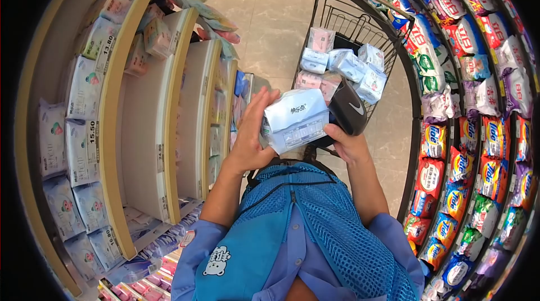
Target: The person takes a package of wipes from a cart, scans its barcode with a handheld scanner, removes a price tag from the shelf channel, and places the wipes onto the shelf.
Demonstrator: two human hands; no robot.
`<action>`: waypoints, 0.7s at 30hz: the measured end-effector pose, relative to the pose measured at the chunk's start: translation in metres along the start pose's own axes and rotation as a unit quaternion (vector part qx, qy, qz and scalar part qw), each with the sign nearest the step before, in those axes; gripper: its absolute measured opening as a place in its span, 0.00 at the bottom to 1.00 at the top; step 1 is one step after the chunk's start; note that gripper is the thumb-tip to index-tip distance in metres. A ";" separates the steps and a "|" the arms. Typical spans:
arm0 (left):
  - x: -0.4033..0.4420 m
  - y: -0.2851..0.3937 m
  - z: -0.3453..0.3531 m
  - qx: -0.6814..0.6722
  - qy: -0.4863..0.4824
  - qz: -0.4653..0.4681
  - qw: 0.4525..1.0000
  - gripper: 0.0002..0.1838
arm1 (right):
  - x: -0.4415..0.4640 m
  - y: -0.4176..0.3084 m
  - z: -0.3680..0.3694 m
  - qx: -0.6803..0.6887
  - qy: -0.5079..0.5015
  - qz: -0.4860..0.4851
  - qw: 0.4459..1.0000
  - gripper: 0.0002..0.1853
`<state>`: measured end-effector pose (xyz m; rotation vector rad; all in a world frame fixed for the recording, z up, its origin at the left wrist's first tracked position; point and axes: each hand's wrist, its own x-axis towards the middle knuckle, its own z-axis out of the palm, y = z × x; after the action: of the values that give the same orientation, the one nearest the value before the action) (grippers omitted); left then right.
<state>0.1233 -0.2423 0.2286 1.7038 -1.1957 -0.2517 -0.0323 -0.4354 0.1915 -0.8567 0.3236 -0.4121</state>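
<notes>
Pack: a soft white and light blue pack (297,118) is held up in the middle, between the two hands, with its writing side showing.
Left hand: at 9 o'clock from the pack, the left hand (251,135) is half open, and the pack's side is held against it.
Right hand: at 4 o'clock, the right hand (346,142) is partly closed, and the pack's low corner is pressed by its thumb. Its other fingers are mostly hidden.
Black thing: at 3 o'clock, a black thing with a white swoosh (350,107) is seen right by the right hand. Whether it is being held cannot be told.
Cart: at 1 o'clock, a wire cart (360,21) is seen, with blue and white packs (347,64) and pink packs (322,39) piled in it.
Vest: at 6 o'clock, a bright blue vest (259,233) is worn over a blue shirt.
Left shelves: at 9 o'clock, cream shelves (140,132) are seen. More packs (90,205) are lined up on them at 8 o'clock.
Right shelves: orange Tide bags (495,173) are stacked at 3 o'clock, and red and white bags (448,4) at 2 o'clock.
Floor: at 12 o'clock, tan tiles (253,25) are seen.
</notes>
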 end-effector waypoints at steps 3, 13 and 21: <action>0.004 0.000 -0.001 0.037 -0.010 0.019 0.999 0.51 | 0.001 -0.002 -0.002 -0.009 0.001 0.011 1.000 0.34; 0.005 -0.002 0.012 -0.054 0.078 -0.011 0.995 0.49 | 0.011 0.004 -0.011 0.025 0.024 0.007 0.999 0.33; 0.015 0.002 0.008 0.101 0.087 0.074 0.988 0.41 | 0.020 0.016 -0.016 0.137 0.008 0.033 0.990 0.29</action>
<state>0.1242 -0.2585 0.2319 1.7594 -1.2409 0.1108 -0.0180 -0.4462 0.1665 -0.5732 0.3007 -0.3909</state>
